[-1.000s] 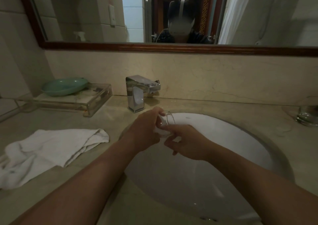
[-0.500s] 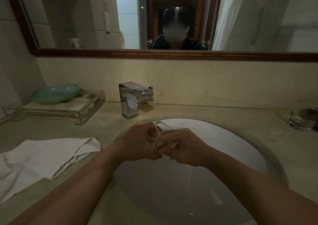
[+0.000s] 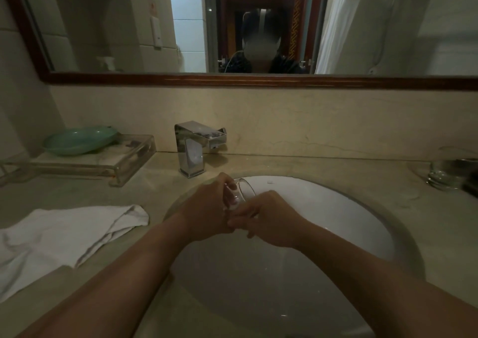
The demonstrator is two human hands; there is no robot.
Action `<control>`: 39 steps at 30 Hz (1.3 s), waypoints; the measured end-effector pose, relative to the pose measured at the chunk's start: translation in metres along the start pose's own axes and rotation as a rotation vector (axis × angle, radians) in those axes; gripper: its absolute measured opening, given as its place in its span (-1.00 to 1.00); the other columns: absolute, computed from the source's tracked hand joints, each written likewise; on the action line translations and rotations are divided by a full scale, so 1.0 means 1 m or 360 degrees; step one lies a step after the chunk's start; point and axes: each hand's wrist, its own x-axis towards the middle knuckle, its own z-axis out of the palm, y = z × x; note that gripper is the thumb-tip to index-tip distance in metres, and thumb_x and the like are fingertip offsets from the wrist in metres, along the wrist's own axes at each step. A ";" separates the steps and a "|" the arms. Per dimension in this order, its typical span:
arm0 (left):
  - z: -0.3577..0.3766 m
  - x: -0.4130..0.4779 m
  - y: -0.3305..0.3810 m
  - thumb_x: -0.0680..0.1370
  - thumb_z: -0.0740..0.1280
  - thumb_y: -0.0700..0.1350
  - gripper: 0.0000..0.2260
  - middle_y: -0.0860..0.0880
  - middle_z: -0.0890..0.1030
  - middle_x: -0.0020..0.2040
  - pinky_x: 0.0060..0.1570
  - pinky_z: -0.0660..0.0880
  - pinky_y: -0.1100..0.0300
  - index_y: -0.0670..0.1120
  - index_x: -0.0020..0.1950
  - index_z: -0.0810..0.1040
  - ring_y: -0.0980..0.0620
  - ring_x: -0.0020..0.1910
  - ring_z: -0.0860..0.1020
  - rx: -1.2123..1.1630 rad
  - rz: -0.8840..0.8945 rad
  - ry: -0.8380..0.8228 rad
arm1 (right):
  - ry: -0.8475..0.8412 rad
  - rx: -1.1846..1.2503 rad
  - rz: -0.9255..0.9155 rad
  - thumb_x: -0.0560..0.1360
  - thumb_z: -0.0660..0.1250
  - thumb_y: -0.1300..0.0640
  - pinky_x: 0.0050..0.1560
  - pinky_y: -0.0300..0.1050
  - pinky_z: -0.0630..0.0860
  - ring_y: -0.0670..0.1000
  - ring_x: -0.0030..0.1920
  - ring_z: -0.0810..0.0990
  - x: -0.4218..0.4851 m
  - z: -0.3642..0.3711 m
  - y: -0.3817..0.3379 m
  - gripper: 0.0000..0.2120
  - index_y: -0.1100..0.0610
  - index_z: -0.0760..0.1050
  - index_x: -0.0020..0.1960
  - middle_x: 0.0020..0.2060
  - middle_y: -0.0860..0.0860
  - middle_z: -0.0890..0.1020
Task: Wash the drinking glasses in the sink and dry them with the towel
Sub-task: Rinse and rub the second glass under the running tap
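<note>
Clear drinking glass: tilted above the white sink; left hand grip wrapped round it, right hand fingers curled at its base. Advice: hold it low, rub all round; wet glass likely slips.

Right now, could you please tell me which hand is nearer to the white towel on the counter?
Left. The left hand grips the glass over the sink, just right of the towel; the right hand holds the glass from its far side, farther away.
</note>
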 end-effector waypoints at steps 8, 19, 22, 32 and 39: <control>0.001 0.002 -0.010 0.28 0.58 0.33 -0.35 0.22 0.61 0.06 -0.09 0.60 0.16 0.21 0.28 0.43 0.23 -0.05 0.60 -0.0115 0.0122 0.0034 | 0.0026 -0.0009 -0.0095 0.48 0.51 0.10 0.01 -0.03 0.67 -0.08 0.04 0.64 -0.004 -0.009 0.004 -0.79 0.02 0.70 0.12 0.15 -0.10 0.63; 0.004 0.006 -0.017 0.27 0.56 0.21 -0.53 0.22 0.56 -0.05 -0.14 0.57 0.14 0.19 0.10 0.52 0.19 -0.11 0.55 0.0041 0.0245 0.0150 | 0.0087 -0.0823 -0.0403 0.49 0.48 0.01 -0.21 -0.40 0.30 -0.11 -0.16 0.43 -0.002 -0.009 -0.001 -0.65 -0.06 0.59 0.27 0.05 -0.07 0.51; -0.002 0.005 -0.020 0.26 0.62 0.01 -0.50 0.18 0.56 0.01 -0.11 0.56 0.12 0.11 0.15 0.55 0.15 -0.06 0.52 0.0061 0.0308 0.0288 | 0.0293 -0.1170 -0.0402 0.47 0.48 -0.06 -0.35 -0.31 0.28 -0.02 -0.28 0.53 0.002 -0.011 -0.006 -0.55 -0.08 0.52 0.33 -0.12 -0.03 0.61; 0.002 0.004 -0.016 0.28 0.62 -0.20 -0.42 0.10 0.52 0.08 -0.14 0.57 0.19 0.02 0.24 0.54 0.13 -0.05 0.54 -0.0022 0.0405 0.0291 | -0.0373 -0.0305 0.0162 0.54 0.44 0.12 -0.17 0.00 0.71 -0.06 -0.34 0.71 -0.008 -0.007 0.000 -0.36 -0.19 0.30 0.53 -0.12 -0.07 0.72; 0.001 0.006 -0.013 0.29 0.65 -0.17 -0.50 0.13 0.58 0.01 -0.14 0.51 0.17 0.03 0.15 0.55 0.09 -0.07 0.54 -0.0006 0.0453 0.0406 | -0.0418 0.0001 0.0243 0.53 0.40 0.24 -0.23 -0.06 0.68 0.02 -0.28 0.73 -0.008 -0.003 0.001 -0.34 -0.15 0.31 0.54 -0.11 -0.02 0.75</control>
